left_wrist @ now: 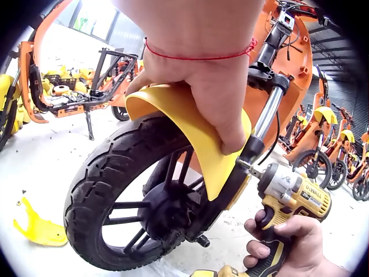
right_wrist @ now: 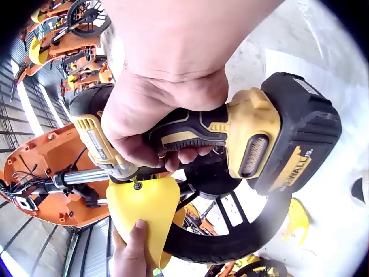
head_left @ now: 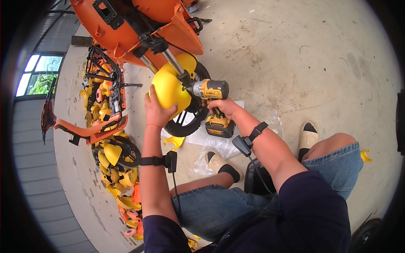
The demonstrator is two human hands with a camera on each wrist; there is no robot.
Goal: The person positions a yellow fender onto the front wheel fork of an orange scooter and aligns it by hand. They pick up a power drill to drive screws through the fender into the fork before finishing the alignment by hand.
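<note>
A yellow front fender (head_left: 168, 86) sits over the black wheel (left_wrist: 115, 184), beside the silver fork tube (left_wrist: 270, 115). My left hand (head_left: 158, 110) grips the fender, its thumb on the near side and its fingers over the curved top. The handle of a yellow and black power driver (head_left: 211, 89) is in my right hand (head_left: 223, 107), fingers curled round it near the trigger. In the right wrist view the driver's nose meets a dark screw (right_wrist: 138, 185) at the fender's edge by the fork. The fender's far side is partly hidden.
An orange scooter body (head_left: 179, 31) rises above the fork. A bare scooter frame (head_left: 95, 130) and piled yellow and orange parts (head_left: 126, 179) lie at the left. A yellow piece (head_left: 174, 142) and plastic sheeting (head_left: 202, 162) lie on the floor near my feet.
</note>
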